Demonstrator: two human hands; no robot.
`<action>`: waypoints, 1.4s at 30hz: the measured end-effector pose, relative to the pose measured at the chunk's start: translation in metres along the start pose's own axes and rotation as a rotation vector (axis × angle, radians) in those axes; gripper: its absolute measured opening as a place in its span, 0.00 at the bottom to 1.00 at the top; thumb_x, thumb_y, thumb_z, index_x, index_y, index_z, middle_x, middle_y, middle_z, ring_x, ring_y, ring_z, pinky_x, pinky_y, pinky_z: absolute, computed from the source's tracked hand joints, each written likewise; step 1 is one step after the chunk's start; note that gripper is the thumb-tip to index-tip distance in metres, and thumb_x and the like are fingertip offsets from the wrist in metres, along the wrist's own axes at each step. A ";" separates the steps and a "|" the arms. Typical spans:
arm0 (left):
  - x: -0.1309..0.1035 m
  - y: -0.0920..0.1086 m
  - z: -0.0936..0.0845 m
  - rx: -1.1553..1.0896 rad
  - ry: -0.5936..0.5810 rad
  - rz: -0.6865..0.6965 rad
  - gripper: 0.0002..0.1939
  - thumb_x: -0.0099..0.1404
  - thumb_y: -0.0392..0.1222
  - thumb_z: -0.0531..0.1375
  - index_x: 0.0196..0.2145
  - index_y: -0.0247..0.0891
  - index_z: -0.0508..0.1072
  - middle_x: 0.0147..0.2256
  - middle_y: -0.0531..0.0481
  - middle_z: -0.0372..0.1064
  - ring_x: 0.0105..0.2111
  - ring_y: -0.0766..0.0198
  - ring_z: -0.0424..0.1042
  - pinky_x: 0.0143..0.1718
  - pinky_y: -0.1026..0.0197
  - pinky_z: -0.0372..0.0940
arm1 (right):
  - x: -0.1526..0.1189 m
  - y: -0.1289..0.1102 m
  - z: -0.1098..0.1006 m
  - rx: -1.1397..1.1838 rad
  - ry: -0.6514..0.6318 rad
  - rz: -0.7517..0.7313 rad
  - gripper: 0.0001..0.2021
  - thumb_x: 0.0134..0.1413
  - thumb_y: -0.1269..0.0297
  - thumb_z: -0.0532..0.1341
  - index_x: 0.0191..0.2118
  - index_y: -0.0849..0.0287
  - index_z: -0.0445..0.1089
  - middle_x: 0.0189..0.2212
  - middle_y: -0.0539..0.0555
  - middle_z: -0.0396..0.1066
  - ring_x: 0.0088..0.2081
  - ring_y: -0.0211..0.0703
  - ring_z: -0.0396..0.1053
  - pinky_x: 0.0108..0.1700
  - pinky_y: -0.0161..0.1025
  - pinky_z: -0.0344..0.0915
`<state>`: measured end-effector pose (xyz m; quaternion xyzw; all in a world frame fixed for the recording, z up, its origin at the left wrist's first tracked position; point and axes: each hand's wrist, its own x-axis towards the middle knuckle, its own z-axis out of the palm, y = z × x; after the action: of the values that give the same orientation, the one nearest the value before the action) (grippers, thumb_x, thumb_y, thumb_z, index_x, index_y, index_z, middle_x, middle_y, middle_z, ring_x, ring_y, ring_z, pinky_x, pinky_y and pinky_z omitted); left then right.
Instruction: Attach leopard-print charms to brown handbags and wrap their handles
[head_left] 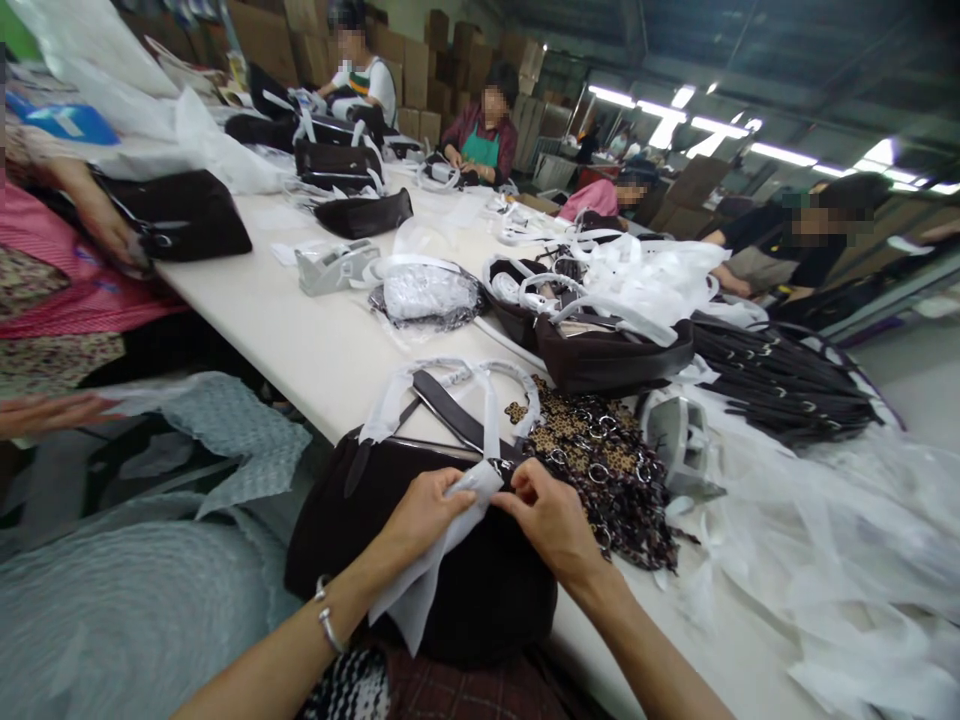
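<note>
A dark handbag (480,590) rests at the near table edge in front of me, its handles (390,400) wrapped in white material. My left hand (431,510) pinches a white wrapping sheet (412,595) that hangs down over the bag's front. Close by, my right hand (544,510) has thumb and index finger pinched at the base of the handle; what lies between the fingertips is too small to make out. A dark strap (454,415) lies across the bag's zippered top.
Patterned charms with metal rings (592,450) lie piled right of the bag. Beyond are a tape dispenser (682,440), another dark bag (615,355), black straps (780,375) and white sheets (847,560). A bubble wrap roll (142,610) stands at left. Several co-workers sit around the table (262,300).
</note>
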<state>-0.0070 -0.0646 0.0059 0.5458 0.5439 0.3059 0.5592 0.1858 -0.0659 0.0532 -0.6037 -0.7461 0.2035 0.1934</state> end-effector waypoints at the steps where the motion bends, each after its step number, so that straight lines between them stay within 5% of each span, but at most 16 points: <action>1: -0.001 0.002 0.000 0.020 0.014 0.035 0.15 0.59 0.42 0.60 0.41 0.34 0.77 0.38 0.46 0.77 0.37 0.57 0.74 0.38 0.62 0.63 | 0.004 -0.001 -0.004 -0.045 -0.003 -0.121 0.10 0.53 0.59 0.67 0.39 0.55 0.69 0.32 0.50 0.74 0.34 0.42 0.71 0.38 0.37 0.65; 4: -0.008 0.011 0.000 0.096 0.077 0.100 0.28 0.59 0.40 0.60 0.58 0.35 0.67 0.45 0.44 0.76 0.41 0.56 0.74 0.44 0.61 0.63 | 0.026 -0.005 -0.011 -0.201 -0.151 -0.484 0.19 0.52 0.61 0.68 0.50 0.51 0.70 0.53 0.55 0.70 0.53 0.51 0.66 0.53 0.45 0.60; 7: -0.015 0.014 0.003 0.283 0.092 0.098 0.40 0.62 0.41 0.58 0.68 0.34 0.46 0.38 0.45 0.77 0.36 0.55 0.75 0.38 0.60 0.63 | 0.053 -0.009 -0.008 -0.359 -0.374 -0.660 0.18 0.50 0.57 0.69 0.48 0.52 0.74 0.53 0.56 0.70 0.58 0.55 0.61 0.57 0.49 0.55; 12: -0.019 0.014 0.011 0.535 0.066 0.161 0.40 0.66 0.39 0.53 0.70 0.35 0.38 0.37 0.43 0.77 0.35 0.54 0.76 0.33 0.61 0.60 | 0.074 -0.015 0.004 -0.565 -0.587 -0.760 0.16 0.43 0.52 0.71 0.36 0.57 0.77 0.42 0.58 0.75 0.50 0.56 0.66 0.57 0.52 0.52; 17: -0.020 0.023 0.004 0.389 0.063 0.124 0.40 0.63 0.41 0.57 0.68 0.35 0.44 0.30 0.51 0.74 0.29 0.58 0.73 0.32 0.62 0.59 | 0.077 -0.018 0.003 -0.495 -0.665 -0.644 0.11 0.43 0.56 0.70 0.32 0.55 0.78 0.36 0.55 0.78 0.47 0.51 0.70 0.57 0.48 0.52; 20: -0.027 0.025 -0.012 0.248 -0.045 0.088 0.32 0.60 0.44 0.58 0.62 0.35 0.60 0.30 0.52 0.73 0.30 0.60 0.70 0.33 0.63 0.60 | 0.078 -0.020 -0.001 -0.393 -0.650 -0.581 0.09 0.40 0.58 0.72 0.29 0.54 0.78 0.32 0.53 0.78 0.44 0.51 0.72 0.56 0.46 0.54; 22: -0.035 0.022 -0.024 0.220 -0.141 0.054 0.20 0.60 0.45 0.58 0.48 0.35 0.73 0.31 0.52 0.72 0.31 0.61 0.69 0.31 0.64 0.59 | 0.076 -0.021 -0.003 -0.331 -0.628 -0.552 0.08 0.39 0.59 0.73 0.27 0.53 0.77 0.31 0.53 0.78 0.44 0.50 0.73 0.57 0.46 0.55; 25: -0.048 0.009 -0.035 0.115 -0.191 -0.079 0.10 0.59 0.44 0.58 0.34 0.34 0.73 0.28 0.54 0.68 0.26 0.65 0.64 0.26 0.65 0.54 | 0.062 -0.023 -0.009 -0.239 -0.521 -0.577 0.16 0.41 0.61 0.72 0.41 0.53 0.77 0.42 0.54 0.77 0.50 0.51 0.70 0.60 0.50 0.52; 29: -0.056 -0.010 -0.035 -0.288 -0.202 -0.250 0.16 0.56 0.45 0.63 0.39 0.31 0.73 0.27 0.54 0.69 0.24 0.69 0.62 0.27 0.66 0.54 | 0.027 -0.027 -0.013 -0.164 -0.383 -0.751 0.31 0.48 0.64 0.70 0.59 0.51 0.64 0.59 0.55 0.66 0.62 0.49 0.57 0.66 0.54 0.43; 32: -0.057 -0.017 -0.032 -0.488 -0.229 -0.293 0.20 0.52 0.45 0.68 0.39 0.29 0.75 0.28 0.51 0.71 0.24 0.69 0.63 0.28 0.66 0.55 | 0.009 -0.032 -0.005 -0.158 -0.395 -0.875 0.24 0.52 0.65 0.67 0.56 0.49 0.67 0.56 0.52 0.68 0.62 0.47 0.57 0.67 0.52 0.41; 36: -0.059 -0.022 -0.029 -0.449 -0.212 -0.245 0.16 0.51 0.43 0.68 0.35 0.30 0.75 0.27 0.53 0.69 0.23 0.71 0.59 0.27 0.67 0.52 | 0.012 -0.038 0.020 -0.072 -0.374 -0.919 0.05 0.59 0.66 0.62 0.38 0.52 0.75 0.47 0.51 0.73 0.55 0.44 0.63 0.63 0.49 0.51; 42: -0.062 -0.024 -0.025 -0.144 -0.143 -0.059 0.12 0.59 0.45 0.61 0.36 0.32 0.74 0.29 0.54 0.68 0.27 0.67 0.60 0.30 0.66 0.55 | 0.027 -0.034 0.042 0.102 -0.423 -0.783 0.05 0.51 0.65 0.68 0.34 0.56 0.73 0.53 0.54 0.71 0.57 0.46 0.64 0.57 0.44 0.58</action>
<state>-0.0505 -0.1206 0.0045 0.5084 0.4950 0.2877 0.6432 0.1305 -0.0491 0.0374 -0.2105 -0.9306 0.2704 0.1288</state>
